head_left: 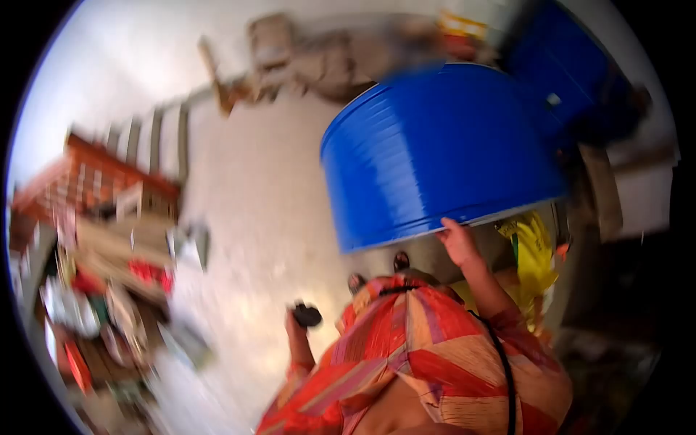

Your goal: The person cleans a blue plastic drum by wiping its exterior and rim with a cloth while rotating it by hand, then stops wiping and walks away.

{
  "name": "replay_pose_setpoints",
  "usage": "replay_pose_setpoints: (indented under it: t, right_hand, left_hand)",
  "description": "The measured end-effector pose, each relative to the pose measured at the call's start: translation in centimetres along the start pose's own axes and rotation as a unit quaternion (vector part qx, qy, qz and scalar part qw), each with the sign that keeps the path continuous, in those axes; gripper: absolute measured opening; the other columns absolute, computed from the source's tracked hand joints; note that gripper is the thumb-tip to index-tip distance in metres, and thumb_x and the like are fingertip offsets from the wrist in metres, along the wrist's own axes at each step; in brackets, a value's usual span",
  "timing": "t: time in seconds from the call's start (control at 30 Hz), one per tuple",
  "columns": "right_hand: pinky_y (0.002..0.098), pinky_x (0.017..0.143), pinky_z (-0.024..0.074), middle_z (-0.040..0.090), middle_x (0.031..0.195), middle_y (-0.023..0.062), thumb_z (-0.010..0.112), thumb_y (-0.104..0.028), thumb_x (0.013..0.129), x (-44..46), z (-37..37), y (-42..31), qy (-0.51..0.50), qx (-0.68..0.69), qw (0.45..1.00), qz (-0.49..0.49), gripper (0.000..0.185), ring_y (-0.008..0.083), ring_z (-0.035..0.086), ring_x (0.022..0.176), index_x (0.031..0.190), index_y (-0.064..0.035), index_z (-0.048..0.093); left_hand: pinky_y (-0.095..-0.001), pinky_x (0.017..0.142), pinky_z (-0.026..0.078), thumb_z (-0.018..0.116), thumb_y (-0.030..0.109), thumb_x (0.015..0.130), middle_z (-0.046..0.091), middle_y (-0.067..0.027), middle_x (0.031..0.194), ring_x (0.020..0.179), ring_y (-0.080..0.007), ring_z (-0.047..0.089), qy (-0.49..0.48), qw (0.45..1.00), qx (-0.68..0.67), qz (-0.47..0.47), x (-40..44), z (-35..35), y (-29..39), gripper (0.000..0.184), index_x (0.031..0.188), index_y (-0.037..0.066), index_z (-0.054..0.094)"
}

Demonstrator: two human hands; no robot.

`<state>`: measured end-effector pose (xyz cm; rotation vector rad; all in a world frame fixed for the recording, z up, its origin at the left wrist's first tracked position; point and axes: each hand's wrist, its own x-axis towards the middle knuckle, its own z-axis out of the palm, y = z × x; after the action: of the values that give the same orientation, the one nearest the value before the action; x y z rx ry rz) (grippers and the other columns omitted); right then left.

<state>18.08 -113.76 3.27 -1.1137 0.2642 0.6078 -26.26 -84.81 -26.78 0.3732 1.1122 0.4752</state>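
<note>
A large blue drum [435,152] with a ribbed side fills the upper middle of the head view, tilted in front of my feet. My right hand [457,243] grips its near rim, the fingers closed over the edge. At lower centre my left hand [293,328] is closed around a small black object [308,315], too blurred to name. That hand hangs over the floor, well apart from the drum.
A yellow plastic bag [533,254] lies right of the drum, with a second blue container [573,72] behind it. To the left are an orange crate [87,181] and cardboard [119,239] among clutter. Brown sacks or boxes [319,58] stand along the far side. Floor [246,203] lies between.
</note>
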Motion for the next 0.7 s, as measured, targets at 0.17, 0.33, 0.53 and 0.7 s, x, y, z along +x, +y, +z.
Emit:
replay_pose_setpoints:
  t: [0.17,0.33,0.53,0.7]
  right_hand:
    - [0.034,0.081,0.052,0.063,0.098,0.0036,0.063,-0.016,0.089,0.6,1.4,1.3,0.001,-0.025,0.998,-0.05,0.018,0.017,0.061,0.093,0.104,-0.0055,0.063]
    - [0.0364,0.085,0.0505,0.062,0.102,0.0062,0.063,-0.022,0.09,0.2,3.7,0.7,-0.041,-0.048,0.996,-0.067,0.025,0.0186,0.059,0.092,0.107,-0.0039,0.062]
    - [0.0355,0.084,0.0495,0.062,0.102,0.0049,0.062,-0.02,0.09,-0.8,4.4,0.4,0.005,-0.045,0.998,-0.042,0.023,0.0185,0.059,0.093,0.108,-0.0059,0.06]
    - [0.0315,0.08,0.0502,0.06,0.101,0.0039,0.064,-0.021,0.09,-1.5,2.1,1.4,-0.035,-0.105,0.992,-0.061,0.025,0.0158,0.058,0.094,0.11,-0.0062,0.058]
  left_hand:
    - [-0.0428,0.082,0.055,0.049,0.038,0.096,0.07,-0.0087,0.096,0.087,-0.0263,0.068,-0.096,0.979,0.006,-0.177,0.7,3.5,3.2,0.033,0.103,0.01,0.064]
    - [-0.0408,0.088,0.052,0.046,0.043,0.098,0.069,-0.008,0.104,0.095,-0.0238,0.066,-0.186,0.96,0.137,-0.157,2.3,12.1,9.4,0.038,0.106,0.01,0.063]
    - [-0.0429,0.098,0.047,0.048,0.051,0.097,0.066,-0.0072,0.116,0.108,-0.0242,0.062,-0.329,0.92,0.184,-0.106,3.1,20.0,13.9,0.048,0.118,0.01,0.062]
    - [-0.0394,0.097,0.049,0.038,0.039,0.1,0.066,-0.0102,0.117,0.108,-0.0245,0.062,-0.274,0.918,0.268,-0.103,0.9,23.8,13.9,0.046,0.122,0.004,0.06]
